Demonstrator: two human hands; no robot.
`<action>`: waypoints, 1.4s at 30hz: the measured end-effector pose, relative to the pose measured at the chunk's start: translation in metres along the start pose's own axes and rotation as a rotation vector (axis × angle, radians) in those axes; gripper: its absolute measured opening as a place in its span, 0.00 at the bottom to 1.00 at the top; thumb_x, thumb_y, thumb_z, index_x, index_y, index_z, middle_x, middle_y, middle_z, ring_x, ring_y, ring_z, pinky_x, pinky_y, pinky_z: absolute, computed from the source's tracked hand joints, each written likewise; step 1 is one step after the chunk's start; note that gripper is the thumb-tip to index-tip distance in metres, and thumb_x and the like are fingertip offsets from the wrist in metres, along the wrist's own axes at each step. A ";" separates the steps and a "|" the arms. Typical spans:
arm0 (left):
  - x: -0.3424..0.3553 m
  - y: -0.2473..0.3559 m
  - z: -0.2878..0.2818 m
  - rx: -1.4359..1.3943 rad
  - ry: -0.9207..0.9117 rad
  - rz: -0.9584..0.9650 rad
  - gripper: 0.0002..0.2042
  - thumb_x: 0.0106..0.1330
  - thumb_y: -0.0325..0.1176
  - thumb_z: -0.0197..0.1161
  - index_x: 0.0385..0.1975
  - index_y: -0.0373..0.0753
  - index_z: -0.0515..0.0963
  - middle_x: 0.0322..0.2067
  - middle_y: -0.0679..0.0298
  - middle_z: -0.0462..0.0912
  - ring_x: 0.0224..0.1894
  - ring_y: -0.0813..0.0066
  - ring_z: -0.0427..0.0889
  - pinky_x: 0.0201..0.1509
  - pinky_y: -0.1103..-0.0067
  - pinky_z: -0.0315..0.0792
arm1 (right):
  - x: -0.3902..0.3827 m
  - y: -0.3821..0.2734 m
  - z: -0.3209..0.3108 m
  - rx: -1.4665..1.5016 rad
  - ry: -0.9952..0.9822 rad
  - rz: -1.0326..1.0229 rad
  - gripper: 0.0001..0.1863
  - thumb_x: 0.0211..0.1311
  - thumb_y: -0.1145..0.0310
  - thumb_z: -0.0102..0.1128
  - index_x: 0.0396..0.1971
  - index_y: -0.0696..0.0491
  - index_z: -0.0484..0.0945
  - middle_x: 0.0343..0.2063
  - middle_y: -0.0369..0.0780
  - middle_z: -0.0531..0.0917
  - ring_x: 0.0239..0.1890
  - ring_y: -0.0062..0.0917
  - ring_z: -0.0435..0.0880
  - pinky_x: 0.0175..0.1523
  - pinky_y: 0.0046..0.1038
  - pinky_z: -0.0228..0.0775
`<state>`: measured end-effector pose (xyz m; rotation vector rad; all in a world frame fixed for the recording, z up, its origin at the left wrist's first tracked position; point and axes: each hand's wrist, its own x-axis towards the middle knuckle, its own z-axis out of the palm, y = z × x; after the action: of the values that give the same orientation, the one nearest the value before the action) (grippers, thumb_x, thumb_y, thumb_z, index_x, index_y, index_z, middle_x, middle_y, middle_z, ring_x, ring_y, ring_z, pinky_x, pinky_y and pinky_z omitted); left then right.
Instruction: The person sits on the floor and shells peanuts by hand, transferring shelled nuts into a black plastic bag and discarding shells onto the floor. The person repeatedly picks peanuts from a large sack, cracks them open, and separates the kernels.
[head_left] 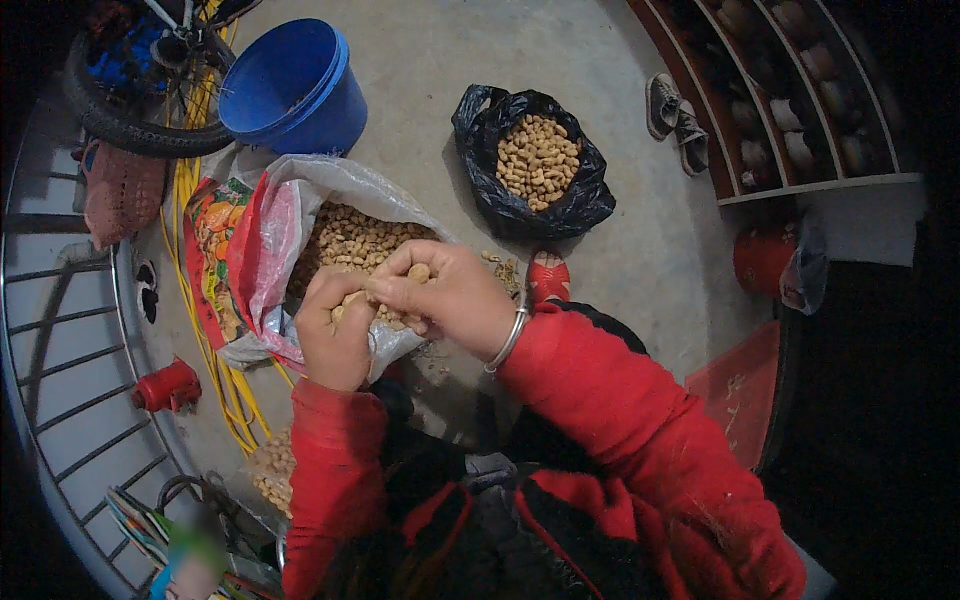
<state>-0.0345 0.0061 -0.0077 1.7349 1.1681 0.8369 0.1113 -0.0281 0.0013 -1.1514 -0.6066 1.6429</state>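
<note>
My left hand (331, 331) and my right hand (449, 296) meet over an open woven sack (251, 264) with red, white and printed sides, full of unshelled peanuts (340, 236). My left fingers are curled round pale peanuts, and my right thumb and fingers pinch at peanuts right beside them. A black plastic bag (480, 170) holding more peanuts (537, 157) stands beyond my right hand, with a few loose bits on the floor below it.
A blue bucket (320, 110), a bicycle wheel (100, 115), yellow cables (230, 390), a red metal object (165, 385) and a railing (60, 380) are at left. Another peanut bag (270, 470) lies low left. Shoes (690, 135), a shoe rack (790, 180) and a red bucket (760, 260) are at right.
</note>
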 end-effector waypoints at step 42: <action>0.001 0.027 0.007 -1.188 0.325 -0.139 0.12 0.61 0.42 0.44 0.33 0.42 0.69 0.32 0.64 0.72 0.36 0.68 0.74 0.36 0.74 0.70 | 0.005 0.029 0.017 0.900 -0.191 0.233 0.18 0.60 0.57 0.40 0.39 0.56 0.68 0.35 0.39 0.72 0.39 0.25 0.73 0.44 0.30 0.67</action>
<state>-0.0179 0.0000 0.0143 0.5485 0.6829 1.3685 0.0830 -0.0320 -0.0168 -0.4084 0.1867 1.9225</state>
